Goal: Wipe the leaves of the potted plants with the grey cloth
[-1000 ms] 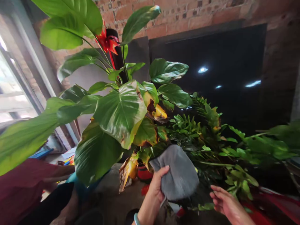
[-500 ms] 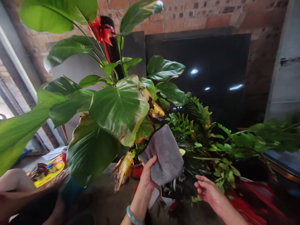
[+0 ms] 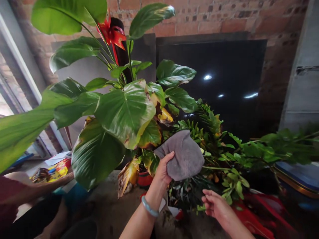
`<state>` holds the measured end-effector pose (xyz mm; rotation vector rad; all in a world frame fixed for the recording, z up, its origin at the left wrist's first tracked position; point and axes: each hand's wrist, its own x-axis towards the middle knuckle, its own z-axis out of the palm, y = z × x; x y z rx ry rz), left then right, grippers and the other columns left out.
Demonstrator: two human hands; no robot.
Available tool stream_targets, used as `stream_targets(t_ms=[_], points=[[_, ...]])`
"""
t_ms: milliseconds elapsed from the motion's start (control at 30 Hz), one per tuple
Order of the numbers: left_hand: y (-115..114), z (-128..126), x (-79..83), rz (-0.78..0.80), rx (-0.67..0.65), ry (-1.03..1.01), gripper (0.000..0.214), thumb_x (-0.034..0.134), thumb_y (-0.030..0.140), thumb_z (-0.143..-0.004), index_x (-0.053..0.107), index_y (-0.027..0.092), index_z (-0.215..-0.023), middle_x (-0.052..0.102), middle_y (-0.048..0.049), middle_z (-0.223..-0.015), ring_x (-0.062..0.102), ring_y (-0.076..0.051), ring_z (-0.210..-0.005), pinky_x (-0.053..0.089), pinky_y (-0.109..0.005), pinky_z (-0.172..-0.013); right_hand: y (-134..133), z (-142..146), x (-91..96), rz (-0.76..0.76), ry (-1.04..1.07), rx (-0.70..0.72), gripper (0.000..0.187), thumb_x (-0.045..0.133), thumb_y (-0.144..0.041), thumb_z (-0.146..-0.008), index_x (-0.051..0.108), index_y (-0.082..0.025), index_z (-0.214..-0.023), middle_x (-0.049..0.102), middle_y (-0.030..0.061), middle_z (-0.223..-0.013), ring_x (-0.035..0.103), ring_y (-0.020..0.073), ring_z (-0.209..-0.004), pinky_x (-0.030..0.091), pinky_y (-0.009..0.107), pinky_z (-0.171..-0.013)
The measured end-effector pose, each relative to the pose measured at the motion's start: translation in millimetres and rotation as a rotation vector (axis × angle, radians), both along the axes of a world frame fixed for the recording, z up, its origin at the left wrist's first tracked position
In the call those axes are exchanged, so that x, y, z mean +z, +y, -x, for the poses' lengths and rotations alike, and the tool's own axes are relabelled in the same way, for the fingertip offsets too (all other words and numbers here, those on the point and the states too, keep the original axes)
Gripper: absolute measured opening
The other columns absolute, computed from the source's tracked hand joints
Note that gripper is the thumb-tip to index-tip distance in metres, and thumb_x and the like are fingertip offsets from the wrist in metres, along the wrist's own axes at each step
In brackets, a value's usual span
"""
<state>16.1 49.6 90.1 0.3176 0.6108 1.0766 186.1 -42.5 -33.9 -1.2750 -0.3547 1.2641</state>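
My left hand grips a grey cloth and presses it against the small-leaved plant at the centre. A pale bracelet sits on that wrist. My right hand is lower right, fingers curled loosely under the plant's lower leaves, holding nothing I can see. A large-leaved plant with yellowing leaves rises at the left around a dark pole tied with a red bow.
A dark screen hangs on the brick wall behind. Red pots stand on the grey surface. Another person's arm in a maroon sleeve is at the lower left, near colourful packets. A window is far left.
My left hand lifted the cloth up and to the right onto the small-leaved plant. My right hand moved left and lower under the leaves. The view shifted slightly.
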Motion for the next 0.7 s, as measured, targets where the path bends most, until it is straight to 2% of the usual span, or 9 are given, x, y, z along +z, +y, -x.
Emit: stream_targets(t_ms=[67,133,233,300,400,467,533,600,700], points=[[-2.8,-16.1,-15.2,0.054,-0.034,0.043,0.012,0.065,0.011,-0.072,0.069,0.011,-0.083,0.074,-0.0051,-0.065,0.069,-0.02,-0.061,0.054,-0.035,-0.081,0.8,-3.4,0.3,-0.014,0.0,0.019,0.03,0.075,-0.017,-0.042,0.065,-0.021,-0.07,0.065,-0.0006,-0.05,0.054,0.0126,-0.041,0.041,0.024,-0.042],[-15.3,-24.2,-43.7,0.12,-0.153,0.136,0.014,0.066,0.012,-0.072,0.07,0.01,-0.085,0.074,-0.0066,-0.065,0.068,-0.021,-0.058,0.054,-0.036,-0.077,-1.0,-7.9,-2.7,-0.029,-0.002,0.034,0.024,0.076,-0.019,-0.043,0.062,-0.021,-0.062,0.061,-0.0012,-0.047,0.054,0.0138,-0.042,0.042,0.026,-0.044],[-37.7,-19.6,-76.2,0.137,-0.313,0.275,0.013,0.068,0.01,-0.067,0.071,0.008,-0.08,0.074,-0.0089,-0.064,0.067,-0.022,-0.056,0.055,-0.037,-0.073,-8.4,-15.0,-8.6,-0.068,-0.007,0.074,0.021,0.077,-0.024,-0.044,0.059,-0.02,-0.054,0.057,-0.0006,-0.043,0.058,0.019,-0.048,0.045,0.031,-0.05],[-43.7,-11.1,-73.4,0.096,-0.334,0.331,0.013,0.069,0.007,-0.064,0.071,0.009,-0.078,0.074,-0.0091,-0.065,0.067,-0.021,-0.056,0.055,-0.036,-0.071,-14.0,-18.9,-10.5,-0.087,-0.02,0.101,0.019,0.077,-0.025,-0.042,0.062,-0.019,-0.053,0.056,-0.0003,-0.042,0.058,0.0199,-0.047,0.045,0.032,-0.05],[-31.3,-4.6,-35.1,0.024,-0.278,0.316,0.019,0.069,0.007,-0.065,0.071,0.01,-0.083,0.075,-0.0083,-0.068,0.068,-0.021,-0.058,0.055,-0.036,-0.073,-18.2,-21.8,-8.8,-0.079,-0.032,0.095,0.018,0.077,-0.022,-0.04,0.067,-0.018,-0.055,0.059,-0.0001,-0.043,0.053,0.0152,-0.04,0.043,0.03,-0.047],[-15.0,-8.6,-6.1,-0.029,-0.138,0.245,0.019,0.068,0.007,-0.067,0.07,0.011,-0.085,0.075,-0.0064,-0.067,0.069,-0.02,-0.06,0.056,-0.035,-0.076,-17.3,-21.7,-5.8,-0.073,-0.03,0.074,0.023,0.076,-0.02,-0.039,0.071,-0.018,-0.061,0.064,0.0017,-0.048,0.053,0.0141,-0.041,0.043,0.029,-0.047],[-2.6,-17.3,7.9,-0.056,0.034,0.167,0.016,0.066,0.008,-0.07,0.069,0.012,-0.086,0.074,-0.0038,-0.066,0.07,-0.019,-0.061,0.056,-0.034,-0.079,-14.5,-20.3,-3.2,-0.077,-0.028,0.064,0.026,0.077,-0.02,-0.039,0.073,-0.017,-0.065,0.066,0.0032,-0.051,0.055,0.0143,-0.043,0.044,0.029,-0.047],[-1.6,-25.4,-0.1,-0.01,0.109,0.156,0.013,0.064,0.011,-0.074,0.068,0.013,-0.085,0.073,-0.0029,-0.064,0.07,-0.019,-0.062,0.056,-0.034,-0.079,-12.0,-18.8,-2.2,-0.082,-0.025,0.065,0.026,0.076,-0.019,-0.039,0.073,-0.017,-0.065,0.067,0.0043,-0.052,0.055,0.0145,-0.043,0.044,0.029,-0.047],[-22.7,-25.8,-41.7,0.118,-0.078,0.308,0.009,0.065,0.014,-0.073,0.069,0.011,-0.081,0.073,-0.0068,-0.062,0.07,-0.022,-0.063,0.056,-0.037,-0.079,-11.9,-17.5,-4.4,-0.085,-0.022,0.08,0.02,0.076,-0.019,-0.04,0.07,-0.017,-0.059,0.064,0.0033,-0.049,0.053,0.014,-0.042,0.043,0.029,-0.047]])
